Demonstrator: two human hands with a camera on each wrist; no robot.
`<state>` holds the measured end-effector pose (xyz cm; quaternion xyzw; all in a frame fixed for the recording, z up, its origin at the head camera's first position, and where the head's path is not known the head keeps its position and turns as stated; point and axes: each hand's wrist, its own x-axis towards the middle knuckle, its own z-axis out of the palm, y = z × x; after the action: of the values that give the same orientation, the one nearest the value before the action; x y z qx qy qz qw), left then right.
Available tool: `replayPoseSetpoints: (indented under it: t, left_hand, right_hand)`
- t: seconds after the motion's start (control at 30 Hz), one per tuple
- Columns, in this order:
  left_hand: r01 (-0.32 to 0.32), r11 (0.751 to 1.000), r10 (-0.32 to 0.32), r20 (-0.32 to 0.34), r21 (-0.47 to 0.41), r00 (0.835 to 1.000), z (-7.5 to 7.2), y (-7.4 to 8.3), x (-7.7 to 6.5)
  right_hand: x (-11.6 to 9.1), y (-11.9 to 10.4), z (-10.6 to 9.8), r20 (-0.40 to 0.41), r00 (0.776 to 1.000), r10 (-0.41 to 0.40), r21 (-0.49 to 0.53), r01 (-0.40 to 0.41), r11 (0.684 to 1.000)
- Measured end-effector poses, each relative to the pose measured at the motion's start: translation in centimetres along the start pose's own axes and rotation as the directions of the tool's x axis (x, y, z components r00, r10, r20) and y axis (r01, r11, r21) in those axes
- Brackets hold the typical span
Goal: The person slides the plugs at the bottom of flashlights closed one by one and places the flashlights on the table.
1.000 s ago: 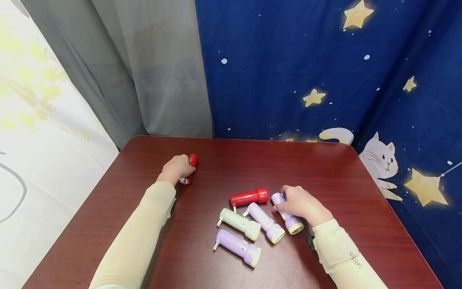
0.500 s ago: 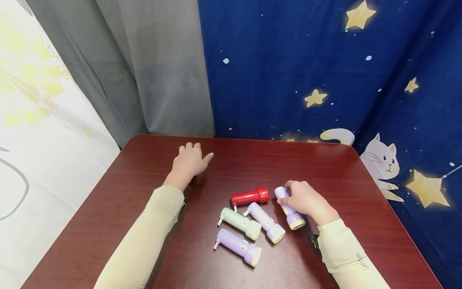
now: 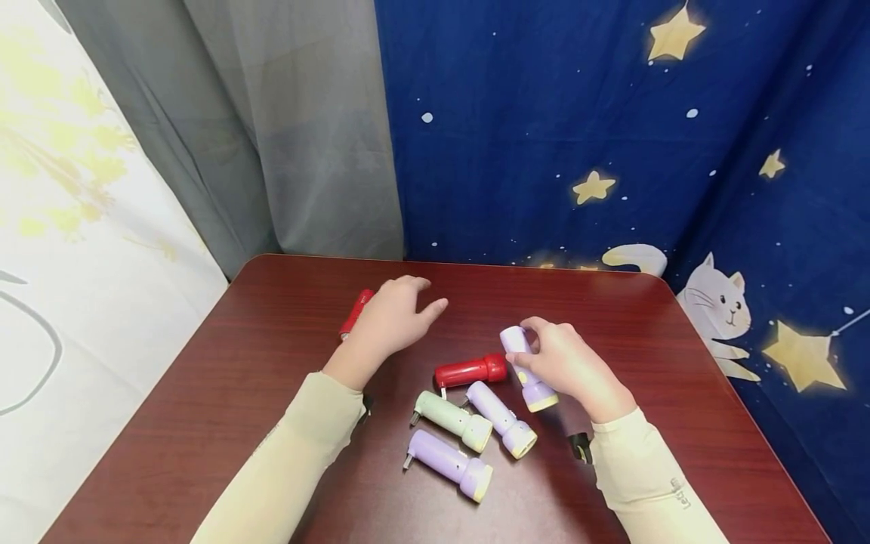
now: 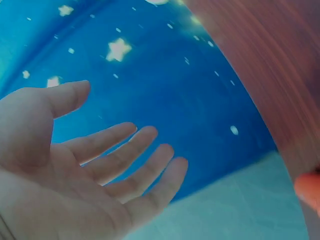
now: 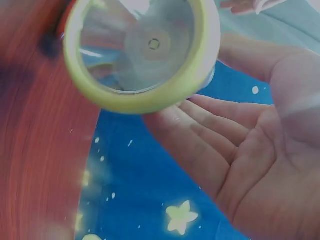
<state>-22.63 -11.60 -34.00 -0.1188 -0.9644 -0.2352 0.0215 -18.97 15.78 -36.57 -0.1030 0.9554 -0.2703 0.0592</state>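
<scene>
My right hand (image 3: 567, 366) grips a purple flashlight (image 3: 526, 370) with a yellow rim, its lens end toward me. That flashlight's clear lens (image 5: 150, 45) fills the top of the right wrist view. Over the back middle of the table, my left hand (image 3: 390, 317) reaches with fingers spread and holds nothing; the left wrist view shows its bare palm. Partly behind this hand lies a red flashlight (image 3: 356, 311). Between the hands a second red flashlight (image 3: 469, 371) lies crosswise. In front of it lie a pale green flashlight (image 3: 451, 421) and two more purple flashlights.
The nearest purple flashlight (image 3: 448, 465) and the one beside the green (image 3: 501, 419) lie at a slant on the dark red wooden table (image 3: 680, 453). Behind the far edge hang a grey curtain (image 3: 319, 151) and a blue starry curtain (image 3: 510, 113).
The left hand has let go of the far red flashlight and moved right, fingers spread. The right hand has lifted the purple flashlight and brought it back and slightly left.
</scene>
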Motion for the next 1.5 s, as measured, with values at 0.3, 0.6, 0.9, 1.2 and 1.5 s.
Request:
replayPoseSetpoints:
  t: [0.3,0.6,0.9,1.2,1.5]
  left_hand:
    - [0.006,0.944,0.034,0.116,-0.331,0.993,1.6,2.8,-3.2]
    - [0.049,0.793,0.022,0.11,-0.607,0.994,3.7,3.6,-3.5]
    - [-0.043,0.745,0.015,-0.048,-0.665,0.999,4.8,4.2,-2.9]
    - [-0.069,0.801,-0.02,-0.142,-0.595,0.99,4.9,3.8,-3.0]
    - [-0.077,0.798,-0.013,-0.144,-0.598,0.99,4.6,4.1,-3.2]
  right_hand:
    - [-1.0,-2.1,0.2,-0.092,0.996,-0.017,0.23,0.038,0.972]
    - [-1.4,-3.4,0.9,-0.161,0.986,-0.032,0.47,0.105,0.877]
    - [-0.8,-4.0,2.2,-0.17,0.984,-0.055,0.506,0.135,0.852]
    - [-0.8,-4.6,2.6,-0.199,0.971,-0.131,0.45,0.209,0.868]
    - [-0.8,-4.8,2.9,-0.265,0.946,-0.186,0.369,0.278,0.887]
